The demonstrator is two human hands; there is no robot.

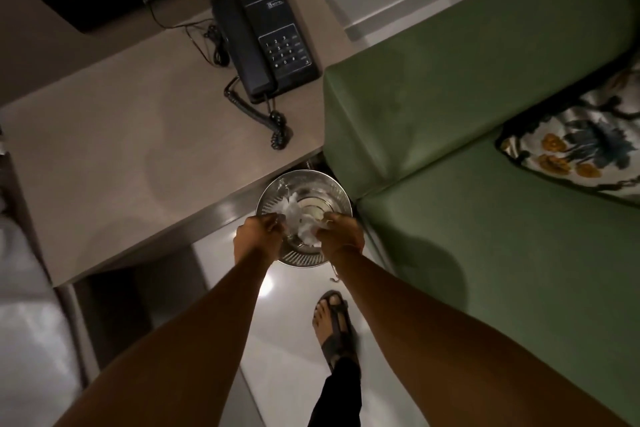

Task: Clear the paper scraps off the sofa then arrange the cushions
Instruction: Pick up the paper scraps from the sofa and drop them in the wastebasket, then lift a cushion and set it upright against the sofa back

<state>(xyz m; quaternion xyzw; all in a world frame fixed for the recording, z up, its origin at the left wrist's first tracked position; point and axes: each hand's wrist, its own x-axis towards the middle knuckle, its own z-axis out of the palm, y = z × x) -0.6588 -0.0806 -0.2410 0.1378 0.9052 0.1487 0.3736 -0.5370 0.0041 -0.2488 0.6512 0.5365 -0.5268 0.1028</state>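
Note:
Both my hands hover over a round metal waste bin (273, 185) standing on the floor between the desk and the sofa. My left hand (258, 234) and my right hand (341, 232) each pinch the white paper scraps (299, 222), which hang crumpled between them just above the bin's inside. The green sofa (485, 211) fills the right side, its seat bare near me. One floral cushion (581, 146) with orange and dark blue flowers lies on the seat at the far right edge, partly cut off.
A beige desk (138, 156) runs along the left with a black corded telephone (266, 42) on it. My sandalled foot (334, 326) stands on the glossy white floor just below the bin. A white bed edge (24, 305) shows at the far left.

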